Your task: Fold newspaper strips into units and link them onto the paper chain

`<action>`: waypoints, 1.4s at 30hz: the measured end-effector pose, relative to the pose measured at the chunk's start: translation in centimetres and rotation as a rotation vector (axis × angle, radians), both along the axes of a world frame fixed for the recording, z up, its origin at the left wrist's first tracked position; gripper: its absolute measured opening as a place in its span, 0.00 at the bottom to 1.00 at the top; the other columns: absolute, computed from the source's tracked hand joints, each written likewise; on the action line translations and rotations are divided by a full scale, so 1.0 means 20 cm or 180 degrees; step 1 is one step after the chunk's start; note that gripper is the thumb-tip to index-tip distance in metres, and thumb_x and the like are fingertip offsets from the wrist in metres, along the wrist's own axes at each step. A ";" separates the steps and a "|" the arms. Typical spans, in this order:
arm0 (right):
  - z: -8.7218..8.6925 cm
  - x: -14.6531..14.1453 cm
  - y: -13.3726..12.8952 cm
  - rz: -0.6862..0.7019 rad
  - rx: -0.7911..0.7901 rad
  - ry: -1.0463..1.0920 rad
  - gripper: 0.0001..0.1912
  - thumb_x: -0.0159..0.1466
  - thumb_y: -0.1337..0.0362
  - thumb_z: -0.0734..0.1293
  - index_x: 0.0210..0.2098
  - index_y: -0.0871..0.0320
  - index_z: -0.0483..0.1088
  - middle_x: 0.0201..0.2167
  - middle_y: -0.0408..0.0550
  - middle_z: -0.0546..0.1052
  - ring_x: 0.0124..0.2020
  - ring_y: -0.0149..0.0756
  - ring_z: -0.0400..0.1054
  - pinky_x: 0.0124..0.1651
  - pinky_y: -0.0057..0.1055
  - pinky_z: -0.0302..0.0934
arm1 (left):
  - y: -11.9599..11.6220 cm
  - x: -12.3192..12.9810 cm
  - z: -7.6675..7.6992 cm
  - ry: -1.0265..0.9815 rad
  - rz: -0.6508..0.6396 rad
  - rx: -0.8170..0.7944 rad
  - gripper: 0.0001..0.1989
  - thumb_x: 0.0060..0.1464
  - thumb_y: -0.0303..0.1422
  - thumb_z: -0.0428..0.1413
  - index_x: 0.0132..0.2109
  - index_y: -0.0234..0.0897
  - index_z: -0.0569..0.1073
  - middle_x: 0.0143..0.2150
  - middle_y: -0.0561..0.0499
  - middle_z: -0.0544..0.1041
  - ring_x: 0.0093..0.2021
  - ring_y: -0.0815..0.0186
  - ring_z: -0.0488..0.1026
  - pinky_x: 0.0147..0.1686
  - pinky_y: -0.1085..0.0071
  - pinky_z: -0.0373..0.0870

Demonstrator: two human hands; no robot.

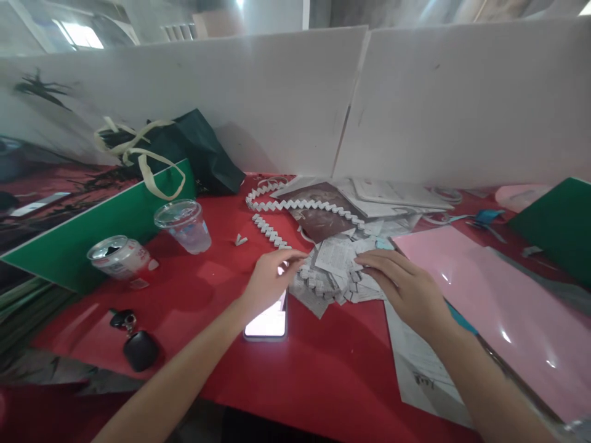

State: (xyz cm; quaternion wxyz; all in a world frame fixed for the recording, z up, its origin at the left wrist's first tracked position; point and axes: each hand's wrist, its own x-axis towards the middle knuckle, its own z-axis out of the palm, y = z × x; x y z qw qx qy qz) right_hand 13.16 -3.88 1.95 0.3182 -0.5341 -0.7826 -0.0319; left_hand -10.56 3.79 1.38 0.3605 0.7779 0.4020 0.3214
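Note:
A pile of small printed paper pieces (335,258), some folded into links, lies on the red tabletop between my hands. My left hand (270,277) is at the pile's left edge, thumb and fingers drawn together; what they hold, if anything, is hidden. From the right, my right hand (406,286) reaches in with its fingertips closed at the folded pieces; I cannot make out what is in them. A zigzag chain of folded paper (318,204) curves behind the pile, and one stretch runs down to my left hand. Partly under that hand lies a lit phone (265,323).
Left stand a plastic cup (187,227), a drink can (122,261) and keys with a black fob (138,347). Behind them are a green board (69,240) and a dark bag (198,154). Pink glossy sheets (503,307) lie right; a white partition (286,98) closes the back.

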 end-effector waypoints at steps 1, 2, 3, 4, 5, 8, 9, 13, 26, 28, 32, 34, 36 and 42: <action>0.00 0.00 0.00 0.0069 0.0017 0.0038 0.14 0.67 0.68 0.54 0.47 0.51 0.67 0.45 0.47 0.74 0.47 0.36 0.69 0.49 0.33 0.64 | -0.01 0.04 0.01 -0.0137 -0.0134 -0.0147 0.13 0.58 0.36 0.50 0.47 0.42 0.74 0.46 0.50 0.77 0.46 0.63 0.72 0.42 0.69 0.68; -0.01 0.00 0.00 0.0136 0.0019 0.0058 0.14 0.67 0.69 0.54 0.47 0.51 0.67 0.46 0.47 0.73 0.47 0.36 0.69 0.49 0.33 0.64 | -0.02 0.09 0.01 -0.0276 -0.0302 -0.0300 0.15 0.58 0.37 0.50 0.50 0.43 0.72 0.48 0.50 0.75 0.48 0.63 0.71 0.44 0.68 0.68; -0.01 -0.01 0.00 0.0192 0.0012 0.0064 0.15 0.67 0.69 0.54 0.47 0.51 0.66 0.46 0.47 0.73 0.48 0.36 0.69 0.50 0.33 0.64 | -0.03 0.14 0.02 -0.0422 -0.0498 -0.0458 0.17 0.57 0.38 0.51 0.53 0.43 0.70 0.51 0.50 0.74 0.49 0.63 0.70 0.46 0.68 0.67; -0.01 -0.01 -0.01 0.0227 -0.0003 0.0066 0.15 0.67 0.69 0.54 0.48 0.51 0.66 0.47 0.47 0.73 0.48 0.36 0.69 0.50 0.33 0.64 | -0.03 0.18 0.02 -0.0572 -0.0706 -0.0613 0.18 0.57 0.38 0.51 0.54 0.43 0.69 0.52 0.49 0.73 0.49 0.63 0.70 0.46 0.68 0.68; -0.01 -0.01 -0.01 0.0243 -0.0006 0.0074 0.15 0.67 0.69 0.54 0.48 0.51 0.66 0.47 0.47 0.73 0.48 0.36 0.69 0.50 0.33 0.64 | -0.03 0.22 0.03 -0.0722 -0.0907 -0.0754 0.19 0.56 0.39 0.52 0.54 0.42 0.69 0.51 0.49 0.74 0.48 0.63 0.71 0.46 0.68 0.68; -0.01 -0.02 -0.02 0.0231 0.0050 0.0156 0.15 0.67 0.70 0.54 0.47 0.51 0.67 0.46 0.48 0.73 0.47 0.35 0.69 0.49 0.33 0.65 | -0.01 0.28 0.02 -0.1183 -0.1079 -0.0952 0.16 0.53 0.37 0.56 0.48 0.37 0.74 0.40 0.48 0.78 0.38 0.65 0.74 0.39 0.69 0.71; -0.01 -0.03 -0.02 0.0251 0.0071 0.0183 0.15 0.67 0.70 0.54 0.47 0.51 0.67 0.46 0.48 0.73 0.47 0.35 0.69 0.49 0.33 0.65 | -0.01 0.28 0.02 -0.1302 -0.1025 -0.0963 0.14 0.52 0.36 0.57 0.45 0.36 0.75 0.37 0.48 0.78 0.36 0.65 0.74 0.37 0.70 0.72; -0.01 -0.08 -0.03 0.0437 0.0206 0.0239 0.16 0.66 0.71 0.55 0.48 0.52 0.68 0.45 0.48 0.74 0.46 0.35 0.70 0.49 0.33 0.65 | -0.02 0.24 -0.02 -0.1698 -0.0778 -0.1110 0.12 0.47 0.33 0.61 0.41 0.36 0.77 0.33 0.50 0.78 0.33 0.66 0.76 0.38 0.70 0.73; -0.05 -0.14 -0.03 0.0322 0.0472 0.0680 0.14 0.63 0.71 0.62 0.47 0.52 0.67 0.40 0.46 0.76 0.41 0.36 0.72 0.44 0.32 0.67 | -0.06 0.19 -0.04 -0.1764 -0.0687 -0.0958 0.16 0.46 0.30 0.62 0.46 0.41 0.77 0.38 0.51 0.80 0.39 0.65 0.76 0.42 0.69 0.74; -0.05 -0.15 -0.04 0.0313 0.0464 0.0737 0.13 0.63 0.71 0.62 0.46 0.52 0.67 0.40 0.46 0.76 0.41 0.35 0.72 0.43 0.31 0.67 | -0.06 0.19 -0.04 -0.1785 -0.0639 -0.0906 0.15 0.46 0.30 0.62 0.44 0.40 0.78 0.37 0.51 0.80 0.38 0.65 0.76 0.41 0.70 0.75; -0.05 -0.16 -0.04 0.0308 0.0471 0.0898 0.13 0.62 0.70 0.64 0.46 0.54 0.67 0.38 0.46 0.77 0.39 0.35 0.73 0.41 0.30 0.68 | -0.07 0.19 -0.02 -0.1798 -0.0652 -0.0782 0.15 0.46 0.28 0.62 0.43 0.40 0.78 0.37 0.50 0.79 0.37 0.66 0.76 0.41 0.70 0.74; -0.05 -0.16 -0.04 0.0240 0.0466 0.0936 0.12 0.61 0.69 0.64 0.45 0.54 0.67 0.37 0.45 0.77 0.38 0.35 0.73 0.40 0.29 0.68 | -0.07 0.19 -0.02 -0.1813 -0.0703 -0.0760 0.15 0.45 0.28 0.62 0.43 0.40 0.78 0.37 0.50 0.78 0.37 0.66 0.76 0.40 0.70 0.74; -0.05 -0.16 -0.04 0.0146 0.0492 0.0923 0.12 0.60 0.69 0.64 0.44 0.54 0.68 0.36 0.45 0.77 0.37 0.35 0.73 0.40 0.29 0.68 | -0.08 0.19 -0.01 -0.1805 -0.0765 -0.0768 0.15 0.45 0.27 0.63 0.43 0.39 0.78 0.36 0.49 0.77 0.36 0.66 0.76 0.40 0.70 0.74; -0.05 -0.15 -0.05 0.0179 0.0586 0.0776 0.11 0.58 0.70 0.65 0.41 0.54 0.67 0.36 0.45 0.77 0.38 0.35 0.73 0.41 0.29 0.68 | -0.07 0.18 0.00 -0.1605 -0.0882 -0.0634 0.14 0.49 0.29 0.60 0.45 0.43 0.77 0.41 0.48 0.74 0.41 0.66 0.73 0.41 0.70 0.72</action>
